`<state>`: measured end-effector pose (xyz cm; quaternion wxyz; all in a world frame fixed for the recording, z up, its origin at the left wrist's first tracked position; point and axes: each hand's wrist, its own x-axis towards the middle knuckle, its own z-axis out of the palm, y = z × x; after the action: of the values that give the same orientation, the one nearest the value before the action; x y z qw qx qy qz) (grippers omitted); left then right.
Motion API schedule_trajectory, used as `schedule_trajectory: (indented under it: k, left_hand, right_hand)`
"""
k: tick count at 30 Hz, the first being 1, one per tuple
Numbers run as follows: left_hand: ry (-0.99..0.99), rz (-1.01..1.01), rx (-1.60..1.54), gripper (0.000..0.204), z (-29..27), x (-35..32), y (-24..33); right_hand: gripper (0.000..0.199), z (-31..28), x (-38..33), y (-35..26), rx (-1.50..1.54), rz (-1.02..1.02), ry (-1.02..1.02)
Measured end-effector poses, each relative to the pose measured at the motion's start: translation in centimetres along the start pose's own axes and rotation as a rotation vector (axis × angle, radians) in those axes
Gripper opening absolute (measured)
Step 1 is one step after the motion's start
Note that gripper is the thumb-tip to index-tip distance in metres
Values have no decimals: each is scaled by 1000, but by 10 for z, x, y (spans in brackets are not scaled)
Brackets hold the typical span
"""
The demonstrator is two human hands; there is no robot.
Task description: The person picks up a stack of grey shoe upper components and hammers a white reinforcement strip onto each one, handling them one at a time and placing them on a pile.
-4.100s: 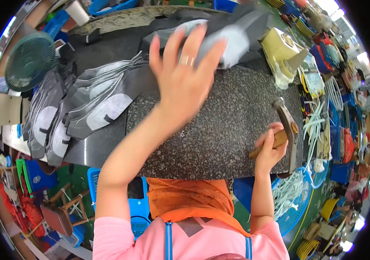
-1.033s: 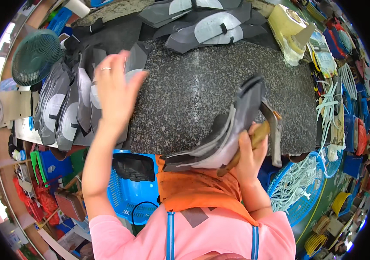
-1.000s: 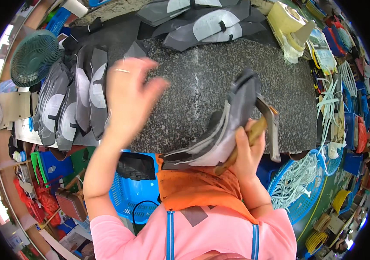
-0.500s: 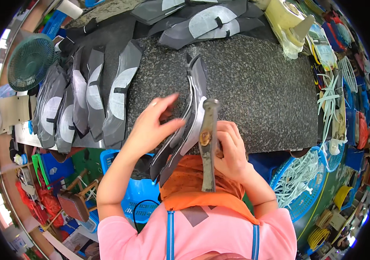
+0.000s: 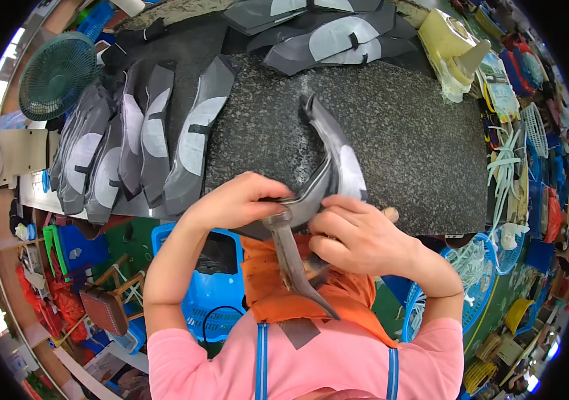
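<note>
A curved dark grey piece with a pale patch (image 5: 350, 172), apparently made of flat layers, stands on edge at the near side of the stone slab (image 5: 424, 153). My left hand (image 5: 234, 205) is closed on its near left end, the thumb beside the face of a hammer (image 5: 289, 257). My right hand (image 5: 368, 237) is closed round the hammer's wooden handle, whose end sticks out past the little-finger side. Its thumb and forefinger also press against the grey piece. The hammer's metal head hangs over my orange apron (image 5: 264, 267), its thin curved end toward me.
Several similar grey pieces (image 5: 194, 143) lie in a row at left, and more (image 5: 344, 40) lie along the far edge. A cream-coloured machine part (image 5: 454, 50) stands far right. Below the slab are a blue crate (image 5: 198, 300) and a blue basket of pale strips (image 5: 464, 267). A green fan (image 5: 58, 77) stands left.
My left hand has come in and closed on the grey piece. The piece has bent and shifted right. My right hand has turned the hammer, so its head now lies left, near my left thumb.
</note>
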<state>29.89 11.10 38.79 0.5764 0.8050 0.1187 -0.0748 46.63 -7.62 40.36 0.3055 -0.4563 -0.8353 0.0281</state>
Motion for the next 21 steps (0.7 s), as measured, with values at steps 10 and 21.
schedule_trajectory:
  k: [10, 21]
  left_hand:
    - [-81, 16, 161, 25, -62, 10, -5]
    - [392, 281, 666, 65, -6, 10, 69]
  right_hand:
    - [19, -27, -32, 14, 71, 55, 120]
    - [29, -85, -32, -19, -320, 670, 17]
